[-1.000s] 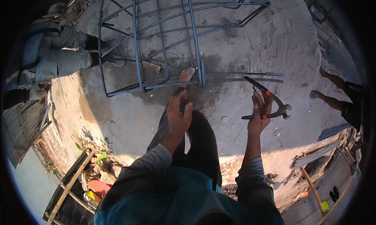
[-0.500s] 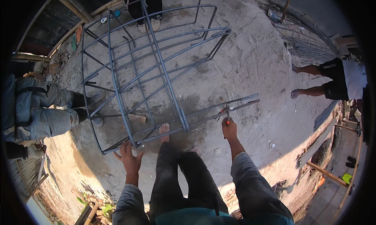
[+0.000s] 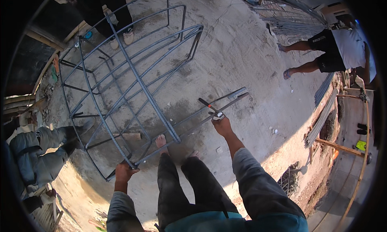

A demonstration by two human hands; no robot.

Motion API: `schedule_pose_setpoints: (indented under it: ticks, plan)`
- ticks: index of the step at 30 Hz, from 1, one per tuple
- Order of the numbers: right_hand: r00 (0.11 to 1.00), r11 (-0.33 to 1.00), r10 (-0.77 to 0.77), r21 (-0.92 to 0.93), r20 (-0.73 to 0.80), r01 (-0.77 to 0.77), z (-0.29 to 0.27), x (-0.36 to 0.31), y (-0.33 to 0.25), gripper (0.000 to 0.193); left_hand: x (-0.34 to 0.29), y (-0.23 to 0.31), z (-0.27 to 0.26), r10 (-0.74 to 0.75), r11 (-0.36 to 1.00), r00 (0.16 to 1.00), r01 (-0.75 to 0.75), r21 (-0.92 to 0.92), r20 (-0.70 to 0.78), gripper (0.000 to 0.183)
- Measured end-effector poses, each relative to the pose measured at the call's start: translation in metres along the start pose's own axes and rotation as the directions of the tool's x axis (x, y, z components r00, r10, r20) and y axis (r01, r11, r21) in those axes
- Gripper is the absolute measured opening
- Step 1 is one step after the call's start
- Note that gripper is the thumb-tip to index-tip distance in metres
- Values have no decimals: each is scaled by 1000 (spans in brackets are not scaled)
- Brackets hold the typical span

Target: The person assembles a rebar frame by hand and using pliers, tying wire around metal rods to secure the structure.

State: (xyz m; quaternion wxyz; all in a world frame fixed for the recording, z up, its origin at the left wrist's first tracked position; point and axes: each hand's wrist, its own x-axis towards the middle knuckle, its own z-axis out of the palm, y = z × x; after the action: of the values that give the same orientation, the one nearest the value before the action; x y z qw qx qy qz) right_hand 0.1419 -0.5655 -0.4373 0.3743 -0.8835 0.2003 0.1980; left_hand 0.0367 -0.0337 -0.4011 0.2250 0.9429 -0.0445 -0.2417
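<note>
Left hand [image 3: 124,173] now curled on rebar cage [image 3: 141,79], ribbed, apparently blue-grey

Bar cage [image 3: 141,77] is showing bare metal, ribbed, mostly matt. Pincers [image 3: 213,108] are looking shiny at the metal head; the visible handle is looking smooth, plastic-coated. Ground [image 3: 242,50] is looking rough, gritty, matt. Wood piece [image 3: 132,136] on the left is looking dry, matt. Sleeves [image 3: 252,169] and trousers [image 3: 173,183], near, are showing creased matt cloth; shirt [image 3: 201,223] is showing smoother cloth. Bar bundle [image 3: 290,27], far right, is showing dull metal. Beam [image 3: 338,147], right, is looking like matt wood.
</note>
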Motion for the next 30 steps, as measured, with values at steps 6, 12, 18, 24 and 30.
schedule_pose_setpoints:
  ticks: [6, 12, 18, 24, 30]
  plan:
    - [988, 989, -119, -72, 102, 127, -49, -44, 20, 45, 9, -23, -1, 8, 994, 991, -22, 107, 131, 55]
    - [966, 961, 143, -262, 215, -84, -111, -125, 138, 40, 11, -8, -4, -52, 996, 979, 36, 86, 198, 52]
    - [913, 919, 296, -344, 282, -192, -192, -208, 144, 39, 17, 41, -35, -250, 940, 942, 180, 290, 225, 58]
    - [798, 707, 582, -583, 156, -402, -323, -219, 191, 34, -2, 56, -69, -723, 656, 686, 642, 396, 85, 53]
    - [993, 783, 113, -619, 44, -61, -402, 146, 239, 18, -134, 133, 56, -608, 525, 320, 848, -66, -726, 45]
